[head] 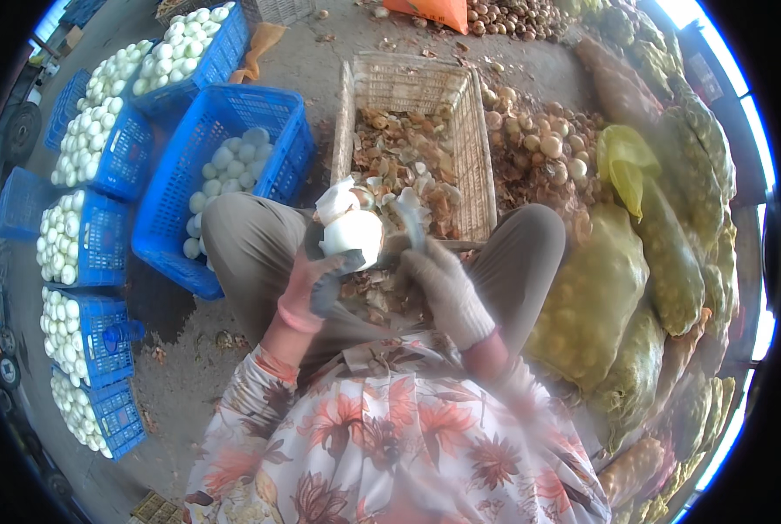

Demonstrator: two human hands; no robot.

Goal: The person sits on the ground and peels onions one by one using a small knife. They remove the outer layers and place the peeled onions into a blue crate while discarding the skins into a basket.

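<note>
My left hand (317, 278), in a pink glove with a dark coating, grips a mostly peeled white onion (356, 237). A loose flap of papery skin (335, 200) stands up from the onion's far side. Close by on the right, my right hand (448, 291) wears a whitish knit glove and is closed around a small knife (412, 223), whose blade is blurred. The blade points away from me, apart from the onion. Beyond both hands sits a weathered crate (406, 77) with brown onion skins (403, 150) inside.
Left of my knee, a blue plastic crate (167, 180) contains peeled onions (236, 164). Farther left are several blue crates (110, 154) heaped with white onions. Unpeeled onions (551, 145) lie right of the skin crate. Mesh onion sacks (593, 295) line the right side.
</note>
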